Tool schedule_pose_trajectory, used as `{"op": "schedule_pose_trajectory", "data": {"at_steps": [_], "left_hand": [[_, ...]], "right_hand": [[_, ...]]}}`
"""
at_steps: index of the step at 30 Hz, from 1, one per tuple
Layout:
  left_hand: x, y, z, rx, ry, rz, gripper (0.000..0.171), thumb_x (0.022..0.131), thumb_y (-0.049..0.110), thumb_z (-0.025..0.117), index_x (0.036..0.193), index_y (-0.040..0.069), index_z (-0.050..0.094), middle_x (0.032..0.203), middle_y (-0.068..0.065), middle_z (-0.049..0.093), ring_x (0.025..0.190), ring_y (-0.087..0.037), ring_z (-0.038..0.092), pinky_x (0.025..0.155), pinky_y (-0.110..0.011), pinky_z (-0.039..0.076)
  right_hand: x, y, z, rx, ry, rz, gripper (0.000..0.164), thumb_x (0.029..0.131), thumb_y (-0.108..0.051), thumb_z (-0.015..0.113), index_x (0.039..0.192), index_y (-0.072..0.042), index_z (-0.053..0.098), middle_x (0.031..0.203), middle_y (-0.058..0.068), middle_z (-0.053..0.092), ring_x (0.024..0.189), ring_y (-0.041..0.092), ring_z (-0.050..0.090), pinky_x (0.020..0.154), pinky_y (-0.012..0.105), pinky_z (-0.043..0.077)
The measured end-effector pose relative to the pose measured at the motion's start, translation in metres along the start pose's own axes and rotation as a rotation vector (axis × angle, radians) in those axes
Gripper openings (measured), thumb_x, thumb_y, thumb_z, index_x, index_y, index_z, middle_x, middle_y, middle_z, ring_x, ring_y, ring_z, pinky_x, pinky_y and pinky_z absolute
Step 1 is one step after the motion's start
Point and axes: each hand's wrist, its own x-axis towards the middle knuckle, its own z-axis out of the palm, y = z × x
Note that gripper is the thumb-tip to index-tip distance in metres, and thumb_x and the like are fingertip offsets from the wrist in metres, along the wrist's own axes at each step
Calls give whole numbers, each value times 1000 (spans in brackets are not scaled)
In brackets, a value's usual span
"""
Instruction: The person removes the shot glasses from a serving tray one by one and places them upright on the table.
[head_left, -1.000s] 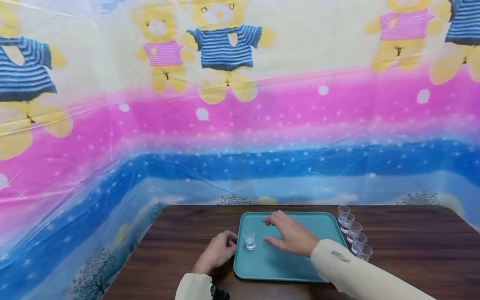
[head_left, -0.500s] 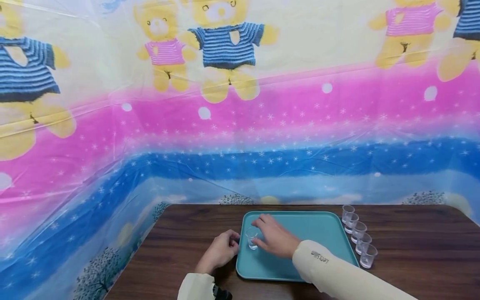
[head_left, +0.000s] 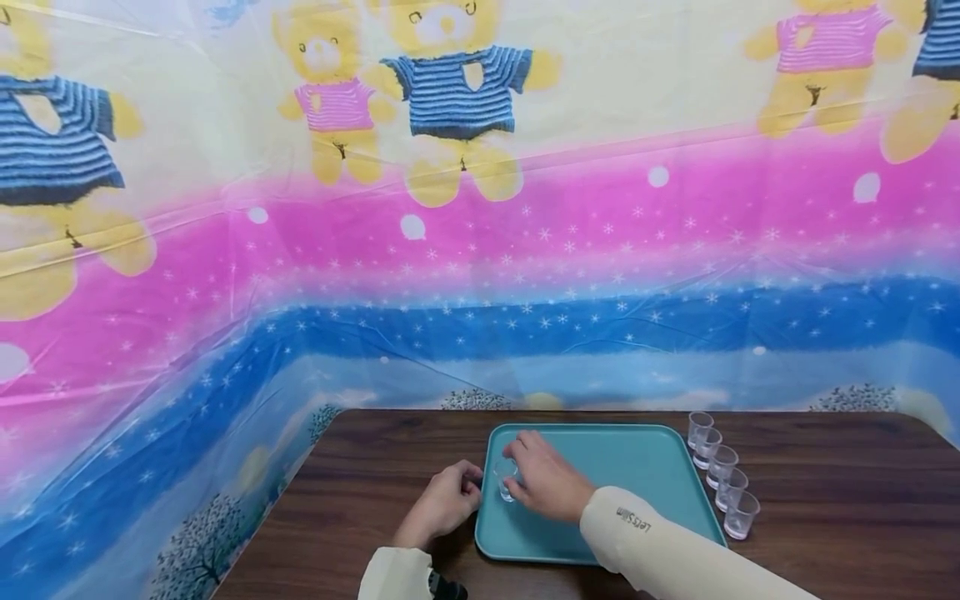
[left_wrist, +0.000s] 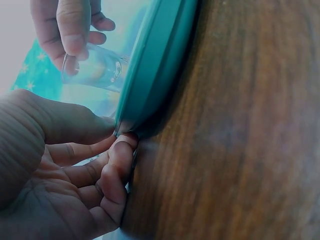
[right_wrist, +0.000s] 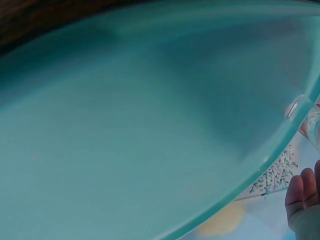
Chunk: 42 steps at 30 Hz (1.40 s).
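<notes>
A clear shot glass (head_left: 506, 481) stands upright near the left edge of the teal tray (head_left: 630, 467). My right hand (head_left: 553, 482) reaches over the tray from the right and holds this glass, thumb and fingers at its upper part; the left wrist view shows fingertips at the rim of the glass (left_wrist: 97, 67). On the tray's left side, my left hand (head_left: 444, 505) pinches the edge, thumb on top and curled fingers against the underside. In the right wrist view the tray (right_wrist: 130, 130) fills most of the picture, and some fingertips (right_wrist: 305, 192) appear at the right.
Several more clear shot glasses (head_left: 722, 467) stand in a row on the brown wooden table (head_left: 832, 500), just right of the tray. A printed cloth (head_left: 570, 325) with bears hangs behind and to the left of the table.
My right hand has moved left across the tray to the shot glass and closed its fingers on it. The left hand has stayed at the tray's edge.
</notes>
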Motion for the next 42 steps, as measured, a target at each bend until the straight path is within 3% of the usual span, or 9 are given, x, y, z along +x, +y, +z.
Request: {"op": "schedule_pose_trajectory", "data": {"at_steps": [14,32,42], "left_hand": [[0,-1,0,-9,-12,-11,25,87,0,55,112,-3,56,82,-6,53,68,-19,49,61,-34,41],[3,-2,1,-3,-16,7,26,86,0,56,112,-4,56,83,-5,53,71,-18,49,62,-33,41],[3,2,3,-9,-17,-2,24,87,0,55,111,-4,56,82,-5,54,70,-17,49,62,-33,42]], "right_hand": [[-27,16,-19,147,-9,51,29,93,-24,59,116,-9,54,108,3,51,94,12,46,78,31,44],[-78,64,-58,17,83,113,26,88,-23,66,110,-14,56,97,-2,49,86,10,42,74,34,42],[-103,78,-76,-30,97,121,27,87,-24,67,111,-17,57,96,-12,45,86,10,45,73,33,44]]}}
